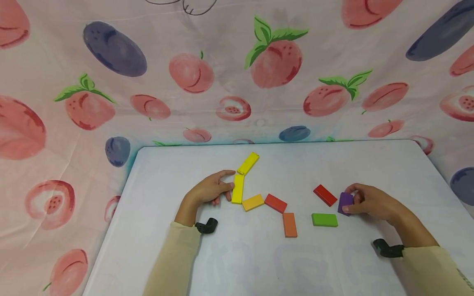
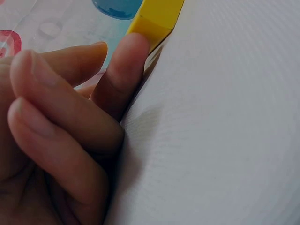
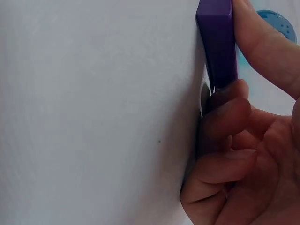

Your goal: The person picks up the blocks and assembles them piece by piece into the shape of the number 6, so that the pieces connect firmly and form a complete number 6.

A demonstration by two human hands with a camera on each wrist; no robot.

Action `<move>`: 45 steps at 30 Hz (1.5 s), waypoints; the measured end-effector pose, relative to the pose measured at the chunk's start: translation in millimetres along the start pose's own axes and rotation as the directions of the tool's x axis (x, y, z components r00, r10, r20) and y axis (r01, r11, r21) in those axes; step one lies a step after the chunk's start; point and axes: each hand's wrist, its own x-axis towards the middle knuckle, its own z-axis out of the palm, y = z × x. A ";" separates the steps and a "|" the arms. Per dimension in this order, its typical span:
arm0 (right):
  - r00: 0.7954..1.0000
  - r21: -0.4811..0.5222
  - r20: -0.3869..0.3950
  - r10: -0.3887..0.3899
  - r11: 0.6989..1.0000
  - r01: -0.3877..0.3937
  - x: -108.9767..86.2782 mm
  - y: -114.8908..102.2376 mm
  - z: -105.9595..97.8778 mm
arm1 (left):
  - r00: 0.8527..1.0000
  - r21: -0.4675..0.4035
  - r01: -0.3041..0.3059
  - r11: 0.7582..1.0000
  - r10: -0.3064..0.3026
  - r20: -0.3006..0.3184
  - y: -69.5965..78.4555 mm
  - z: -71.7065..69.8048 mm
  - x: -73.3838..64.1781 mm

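My left hand (image 1: pixel 212 187) is at the left side of a yellow block (image 1: pixel 238 189) on the white table. A fingertip touches that block's edge, seen also in the left wrist view as a yellow block (image 2: pixel 157 21), while other fingers bend loosely. A second yellow block (image 1: pixel 248 163) slants away from its far end. On the right, my right hand (image 1: pixel 374 201) pinches a purple block (image 1: pixel 345 204) between thumb and fingers. The right wrist view shows the purple block (image 3: pixel 218 42) close to the table surface. Beside it lie a red block (image 1: pixel 325 195) and a green block (image 1: pixel 324 220).
An orange-yellow block (image 1: pixel 253 202), another red block (image 1: pixel 275 203) and an orange block (image 1: pixel 290 225) run in a zigzag from the yellow ones. The white table (image 1: pixel 252 263) ends at the back against a fruit-print cloth (image 1: pixel 229 49).
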 end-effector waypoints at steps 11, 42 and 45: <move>1.000 0.031 0.018 -0.003 1.000 0.002 -0.4 0.3 -0.4 | 1.000 0.002 0.002 1.000 -0.002 0.004 -1.1 -0.7 -0.2; 0.997 0.277 -0.076 -0.027 0.960 0.047 -12.8 -16.7 6.9 | 1.000 0.007 -0.004 1.000 0.004 0.002 -0.8 -0.3 -1.0; 0.998 0.343 -0.058 -0.039 0.938 0.056 -14.5 -22.6 9.3 | 1.000 0.008 -0.002 1.000 0.002 0.004 -0.8 -0.7 -1.5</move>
